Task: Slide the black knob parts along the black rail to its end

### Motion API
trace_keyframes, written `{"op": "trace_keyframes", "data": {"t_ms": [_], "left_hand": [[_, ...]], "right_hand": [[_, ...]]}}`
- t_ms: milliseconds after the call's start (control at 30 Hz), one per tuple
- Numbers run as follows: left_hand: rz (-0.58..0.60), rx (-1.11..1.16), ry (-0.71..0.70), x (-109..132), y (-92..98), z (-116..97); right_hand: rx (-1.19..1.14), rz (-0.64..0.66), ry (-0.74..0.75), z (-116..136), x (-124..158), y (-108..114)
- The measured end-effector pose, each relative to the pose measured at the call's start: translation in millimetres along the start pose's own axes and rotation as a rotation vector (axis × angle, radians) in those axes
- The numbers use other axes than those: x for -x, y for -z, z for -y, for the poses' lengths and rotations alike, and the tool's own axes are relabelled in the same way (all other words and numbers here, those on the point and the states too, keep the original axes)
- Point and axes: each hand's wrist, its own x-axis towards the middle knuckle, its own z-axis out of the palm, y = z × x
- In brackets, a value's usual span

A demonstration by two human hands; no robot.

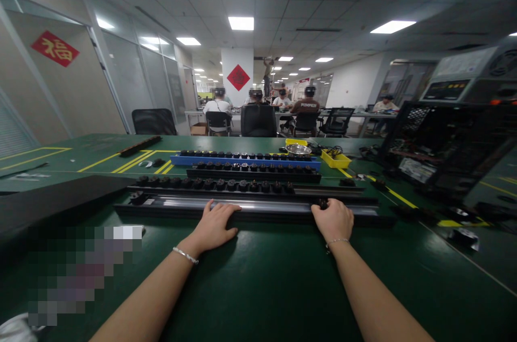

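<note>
A long black rail with a shiny channel lies crosswise on the green table in front of me. My left hand rests on its near edge, left of the middle, fingers spread and holding nothing. Towards the rail's right end, my right hand is closed around a small black module, mostly hidden by the fingers. At the left end of the channel sits a similar black module. Just behind, several round black modules stand in a row along another rail.
Farther back lie a black rail and a blue rail, both carrying modules. A metal bowl and a yellow bin stand behind them. An open computer case is at right, a dark panel at left. People sit beyond.
</note>
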Motion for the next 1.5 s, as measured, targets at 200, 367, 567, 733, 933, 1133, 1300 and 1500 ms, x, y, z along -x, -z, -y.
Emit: {"op": "trace_keyframes", "data": {"t_ms": [200,367,567,733,933,1133,1300,1500], "left_hand": [[-0.013,-0.001,-0.003,0,-1.7,1],[-0.017,0.004,-0.005,1,-1.9,1],[-0.005,0.005,0.001,0,-0.4,0],[0.000,-0.002,0.001,1,0.9,0],[0.001,-0.004,0.003,1,0.5,0],[0.011,-0.005,0.012,0,0.8,0],[0.010,0.002,0.010,0,1.7,-1],[0.004,0.001,0.002,0,0.9,0]], "right_hand": [[0.002,-0.010,-0.019,-1,-1,2],[-0.018,-0.017,-0.042,-4,-2,2],[-0.040,-0.012,-0.062,-7,-2,1],[-0.049,-0.010,-0.079,-9,-3,1],[-0.051,-0.022,-0.089,-13,-5,1],[-0.047,-0.044,-0.096,-13,-5,0],[-0.039,-0.057,-0.101,-13,-4,1],[-0.034,-0.055,-0.104,-14,-5,3]]}}
